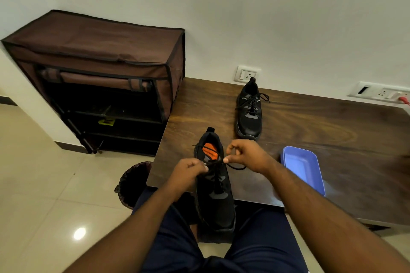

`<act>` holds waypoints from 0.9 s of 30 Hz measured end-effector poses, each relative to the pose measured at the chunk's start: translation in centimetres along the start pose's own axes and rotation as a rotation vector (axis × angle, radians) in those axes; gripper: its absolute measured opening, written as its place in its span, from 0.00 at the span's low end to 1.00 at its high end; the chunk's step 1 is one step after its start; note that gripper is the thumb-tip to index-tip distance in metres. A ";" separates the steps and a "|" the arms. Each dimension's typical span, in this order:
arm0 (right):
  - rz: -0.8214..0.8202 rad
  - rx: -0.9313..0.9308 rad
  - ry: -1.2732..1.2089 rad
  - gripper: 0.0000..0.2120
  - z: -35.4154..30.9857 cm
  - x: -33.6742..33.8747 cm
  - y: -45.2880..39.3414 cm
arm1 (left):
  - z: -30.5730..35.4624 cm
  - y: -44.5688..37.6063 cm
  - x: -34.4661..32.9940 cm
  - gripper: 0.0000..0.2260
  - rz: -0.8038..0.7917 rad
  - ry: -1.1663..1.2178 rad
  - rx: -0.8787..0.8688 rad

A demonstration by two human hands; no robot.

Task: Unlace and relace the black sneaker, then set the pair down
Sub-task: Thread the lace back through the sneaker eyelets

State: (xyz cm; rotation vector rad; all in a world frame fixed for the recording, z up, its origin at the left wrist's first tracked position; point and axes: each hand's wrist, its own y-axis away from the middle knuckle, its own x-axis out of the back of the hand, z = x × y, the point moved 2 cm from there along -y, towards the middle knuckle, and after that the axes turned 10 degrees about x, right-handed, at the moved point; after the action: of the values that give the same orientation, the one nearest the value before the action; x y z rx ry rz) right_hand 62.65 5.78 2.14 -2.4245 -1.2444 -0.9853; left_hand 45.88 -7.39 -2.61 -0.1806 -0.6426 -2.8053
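A black sneaker (pixel 216 197) with an orange insole lies toe toward me, its heel over the front edge of the dark wooden table (pixel 310 135) and its toe above my lap. My left hand (pixel 188 173) pinches the black lace (pixel 213 163) at the shoe's left side near the top eyelets. My right hand (pixel 246 155) pinches the lace on the right, and a loop of it trails onto the table. One lace end pokes out to the left above the tongue. The second black sneaker (pixel 249 113) stands laced farther back on the table.
A blue plastic tray (pixel 302 168) sits on the table right of my right hand. A brown fabric shoe rack (pixel 99 82) stands on the floor to the left. A dark waste bin (pixel 133 182) is below the table's left corner. Wall sockets (pixel 246 74) line the wall behind.
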 end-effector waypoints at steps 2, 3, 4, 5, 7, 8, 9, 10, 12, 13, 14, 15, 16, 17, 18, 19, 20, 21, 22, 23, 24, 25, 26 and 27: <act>0.045 0.031 0.021 0.09 1.0 0.9 0.2 | 0.4 0.7 2.2 0.10 -0.009 0.128 0.004; 0.064 0.036 0.019 0.08 1.4 1.2 0.2 | 0.7 0.9 3.1 0.11 0.003 0.216 -0.015; 0.099 0.035 -0.018 0.07 1.7 1.6 0.3 | 0.9 0.9 3.9 0.12 0.025 0.311 -0.012; 0.159 0.035 -0.103 0.05 1.8 1.8 0.3 | 1.0 0.8 4.6 0.13 0.043 0.425 0.027; 0.327 0.037 -0.334 0.05 1.9 2.4 0.4 | 0.9 0.0 5.6 0.17 0.074 0.483 0.098; 0.395 0.025 -0.431 0.07 1.9 2.6 0.6 | 0.6 -0.5 6.2 0.19 0.114 0.359 0.117; 0.444 0.007 -0.477 0.08 2.1 2.9 0.7 | 0.3 -1.0 6.9 0.21 0.150 0.171 0.117; 0.476 0.002 -0.469 0.08 2.2 3.2 1.0 | -0.1 -1.6 7.7 0.22 0.171 -0.044 0.103; 0.493 0.024 -0.253 0.06 2.8 4.2 1.4 | -0.8 -2.2 9.2 0.23 0.173 -0.333 0.098; 0.456 0.013 -0.060 0.04 3.4 4.6 1.5 | -1.3 -2.3 9.9 0.23 0.177 -0.393 0.122; 0.382 -0.015 0.137 0.02 4.2 4.8 1.6 | -1.8 -2.5 10.4 0.23 0.189 -0.464 0.157; 0.292 -0.075 0.302 0.01 4.9 4.7 1.7 | -2.3 -2.7 10.7 0.23 0.196 -0.557 0.191; 0.198 -0.147 0.417 0.02 5.4 4.3 1.8 | -2.7 -2.8 10.6 0.21 0.195 -0.660 0.227; 0.109 -0.207 0.517 0.03 5.9 3.5 1.9 | -3.0 -2.8 10.1 0.18 0.182 -0.751 0.253; 0.045 -0.215 0.592 0.07 5.9 2.6 1.9 | -3.2 -2.7 9.4 0.15 0.195 -0.814 0.241; -0.001 -0.202 0.620 0.13 5.5 1.4 1.9 | -3.1 -2.6 8.2 0.18 0.221 -0.830 0.190; -0.006 -0.154 0.577 0.17 4.9 0.1 1.8 | -2.8 -2.3 6.7 0.20 0.232 -0.791 0.107; 0.010 -0.105 0.469 0.21 4.0 -1.1 1.7 | -2.3 -2.1 5.0 0.22 0.230 -0.710 0.027; 0.035 -0.072 0.331 0.23 3.2 -2.3 1.4 | -1.8 -1.9 3.3 0.21 0.209 -0.607 -0.021; 0.073 -0.064 0.197 0.25 2.6 -3.4 1.1 | -1.3 -1.8 1.7 0.20 0.186 -0.522 -0.048; 0.114 -0.069 0.084 0.26 2.5 -4.5 0.8 | -1.2 -1.9 0.4 0.18 0.184 -0.450 -0.062; 0.152 -0.100 0.002 0.26 2.4 -5.3 0.6 | -1.3 -2.1 -0.6 0.15 0.197 -0.393 -0.065; 0.204 -0.123 -0.060 0.23 2.2 -6.0 0.5 | -1.3 -2.3 -1.3 0.11 0.223 -0.364 -0.074; 0.256 -0.143 -0.098 0.17 2.3 -6.4 0.5 | -1.3 -2.4 -1.8 0.09 0.249 -0.356 -0.089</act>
State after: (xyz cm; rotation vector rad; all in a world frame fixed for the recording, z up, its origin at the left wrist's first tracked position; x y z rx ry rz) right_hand 61.46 2.64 -3.79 -2.6872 -0.8877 -0.9187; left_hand 46.87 -5.49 -5.06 -0.7364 -0.5247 -2.5794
